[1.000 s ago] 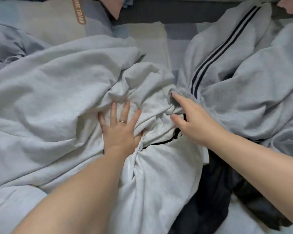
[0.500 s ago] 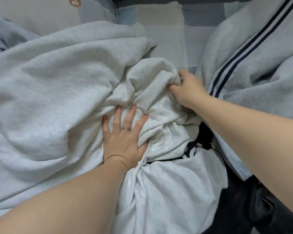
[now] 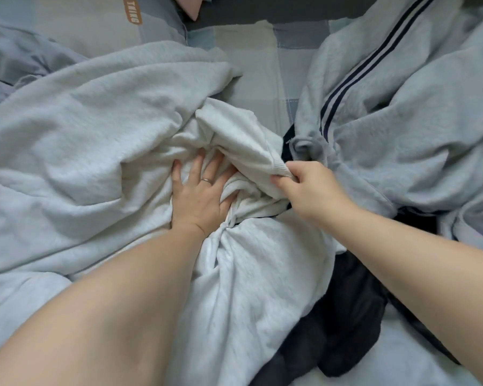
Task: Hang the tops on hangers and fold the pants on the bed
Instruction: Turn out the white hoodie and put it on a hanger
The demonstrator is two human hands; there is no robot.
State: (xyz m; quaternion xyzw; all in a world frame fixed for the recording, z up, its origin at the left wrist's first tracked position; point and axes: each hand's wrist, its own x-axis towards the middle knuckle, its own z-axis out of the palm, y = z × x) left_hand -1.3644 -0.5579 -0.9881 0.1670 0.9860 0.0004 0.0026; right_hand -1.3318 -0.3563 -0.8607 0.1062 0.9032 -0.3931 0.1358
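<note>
Head view: pale sleeve (image 3: 243,143) diagonal, cuff (image 3: 280,169) near-right.

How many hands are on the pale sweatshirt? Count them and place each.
2. The left hand lies flat on the bunched middle of the sweatshirt; the right hand pinches its ribbed cuff. No other hand shows.

The checked bed (image 3: 248,51) carries a crumpled pale grey sweatshirt (image 3: 81,129) at left, a grey dark-striped garment (image 3: 407,129) at right, and a black garment (image 3: 346,316) between them, nearer me.
</note>
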